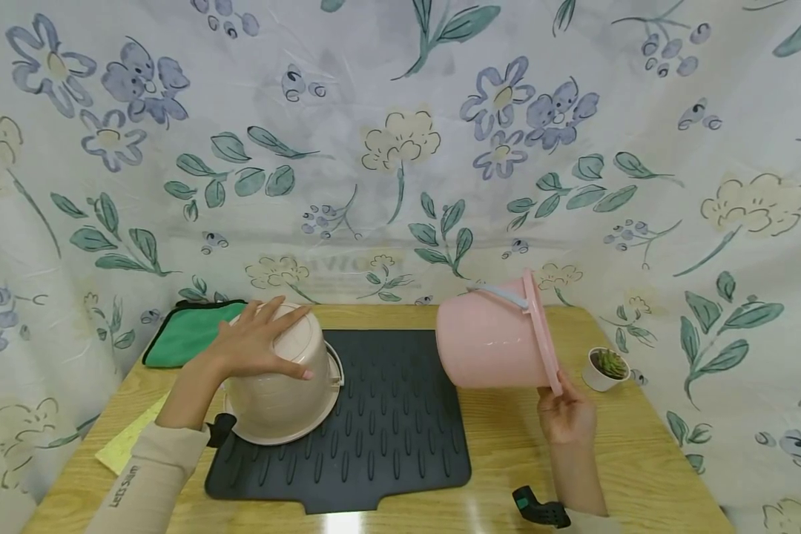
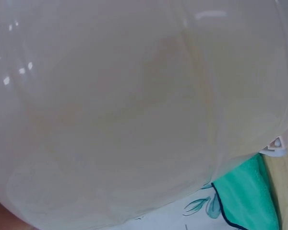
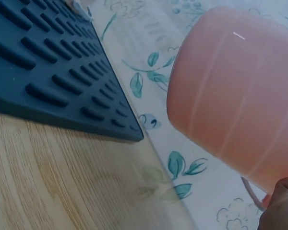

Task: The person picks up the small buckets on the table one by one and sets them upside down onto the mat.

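A cream bucket (image 1: 277, 408) stands upside down on the left part of a dark ridged drying mat (image 1: 400, 423), and it fills most of the left wrist view. My left hand (image 1: 256, 347) rests on its upturned base with the fingers spread. To the right, a pink bucket (image 1: 483, 341) is held up on its side, its mouth facing right and its pale handle lying across the top. My right hand (image 1: 569, 419) grips its rim from below, the thumb (image 3: 284, 201) showing against the pink wall in the right wrist view.
A green cloth with black edging (image 1: 190, 337) lies at the back left, a yellow cloth (image 1: 130, 437) at the left edge. On the right stands a small potted succulent (image 1: 604, 369). A floral curtain (image 1: 400, 185) hangs behind the wooden table (image 1: 507, 452).
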Demonstrator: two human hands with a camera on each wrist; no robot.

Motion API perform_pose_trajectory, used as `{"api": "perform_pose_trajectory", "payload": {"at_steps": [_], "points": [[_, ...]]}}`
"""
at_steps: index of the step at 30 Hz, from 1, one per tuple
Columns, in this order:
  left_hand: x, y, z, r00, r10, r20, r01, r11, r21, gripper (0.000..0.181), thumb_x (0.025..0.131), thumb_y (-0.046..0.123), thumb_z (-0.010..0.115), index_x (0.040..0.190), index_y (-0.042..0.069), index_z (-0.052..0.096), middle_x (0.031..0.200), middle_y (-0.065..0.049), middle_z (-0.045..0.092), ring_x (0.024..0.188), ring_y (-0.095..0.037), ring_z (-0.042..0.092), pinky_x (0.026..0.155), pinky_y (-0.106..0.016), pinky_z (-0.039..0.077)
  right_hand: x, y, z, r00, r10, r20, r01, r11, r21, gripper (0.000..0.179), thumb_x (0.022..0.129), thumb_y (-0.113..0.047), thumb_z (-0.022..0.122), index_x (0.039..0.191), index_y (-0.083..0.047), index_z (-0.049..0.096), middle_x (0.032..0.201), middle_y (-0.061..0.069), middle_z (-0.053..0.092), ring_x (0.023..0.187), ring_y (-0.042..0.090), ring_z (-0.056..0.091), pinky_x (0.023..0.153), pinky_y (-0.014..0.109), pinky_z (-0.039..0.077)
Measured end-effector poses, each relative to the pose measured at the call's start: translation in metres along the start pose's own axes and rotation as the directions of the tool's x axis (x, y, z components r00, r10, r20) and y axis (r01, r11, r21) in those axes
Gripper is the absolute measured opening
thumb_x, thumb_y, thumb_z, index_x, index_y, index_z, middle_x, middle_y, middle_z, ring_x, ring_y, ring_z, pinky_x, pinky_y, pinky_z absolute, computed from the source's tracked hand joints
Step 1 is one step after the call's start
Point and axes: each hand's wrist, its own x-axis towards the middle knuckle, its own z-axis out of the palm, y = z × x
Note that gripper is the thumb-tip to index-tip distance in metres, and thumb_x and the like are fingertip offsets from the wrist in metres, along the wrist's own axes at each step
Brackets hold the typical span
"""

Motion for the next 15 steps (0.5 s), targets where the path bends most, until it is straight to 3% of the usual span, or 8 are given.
{"api": "perform_pose_trajectory", "payload": {"at_steps": [8,15], "points": [[0.0,-0.001,0.001,1.0,0.002,-0.006,-0.002,1.0,0.001,0.114,0.065,0.083,0.067,0.158,0.033,0.025,0.164,-0.02,0.013,0.145,-0.055,0.01,0.089,-0.09,0.015,-0.005,0.012,-0.006,0.999,0.021,0.047,-0.025,0.997,0.079,0.021,0.099,0.009,0.041,0.108,0.017,0.059,0.096,0.028,0.06,0.078,0.037,0.064,0.063,0.037,0.06],[0.001,-0.002,0.001,1.0,0.002,-0.001,-0.002,1.0,-0.005,0.114,0.065,0.083,0.067,0.158,0.033,0.024,0.164,-0.02,0.012,0.146,-0.056,0.007,0.089,-0.09,0.013,-0.007,0.023,-0.011,0.999,0.014,0.029,-0.018,0.99,0.14,0.019,0.1,0.009,0.038,0.108,0.015,0.054,0.098,0.027,0.056,0.079,0.037,0.062,0.062,0.038,0.06]]}}
